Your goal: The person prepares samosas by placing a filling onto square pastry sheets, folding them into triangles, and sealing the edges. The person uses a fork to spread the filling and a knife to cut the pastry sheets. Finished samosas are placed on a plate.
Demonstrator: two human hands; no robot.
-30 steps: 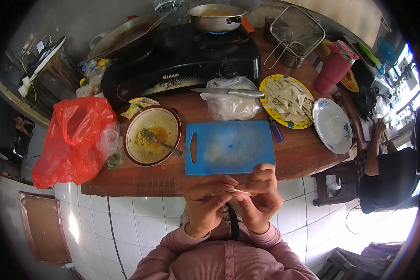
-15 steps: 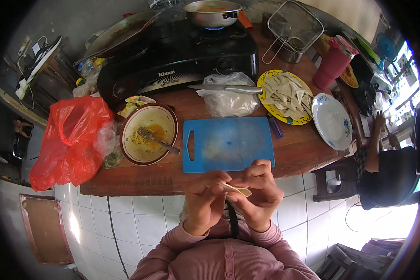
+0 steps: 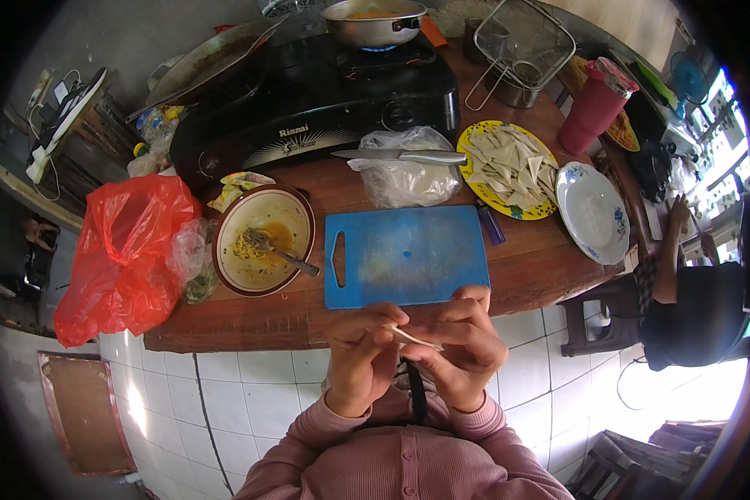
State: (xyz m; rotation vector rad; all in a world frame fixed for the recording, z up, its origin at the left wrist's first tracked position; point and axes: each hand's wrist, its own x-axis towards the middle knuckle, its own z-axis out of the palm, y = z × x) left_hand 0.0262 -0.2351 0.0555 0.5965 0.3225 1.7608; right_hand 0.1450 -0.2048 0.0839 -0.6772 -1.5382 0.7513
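Observation:
A thin, pale folded dough wrapper [image 3: 414, 338] is pinched between the fingers of both my hands, just in front of the table edge. My left hand [image 3: 362, 354] grips its left end, and my right hand [image 3: 461, 346] holds the right side. Beyond them lies a blue cutting board [image 3: 408, 258], bare on top. To its left, a brown-rimmed bowl [image 3: 240, 264] contains yellow noodle-like filling [image 3: 247, 247] and a fork [image 3: 285, 256]. A yellow plate [image 3: 468, 142] at the back right carries many folded triangular wrappers [image 3: 512, 167].
A knife [image 3: 421, 156] rests on a plastic bag [image 3: 404, 185] behind the board. The black gas stove [image 3: 317, 112] has a flame under a pan [image 3: 373, 32]. A white plate [image 3: 587, 212] and pink tumbler [image 3: 593, 108] stand right, a red bag [image 3: 121, 258] left. Another person [image 3: 692, 308] is at far right.
The wrapper has turned in my fingers, so its opening no longer shows and it appears edge-on. Both hands stay nearly in place.

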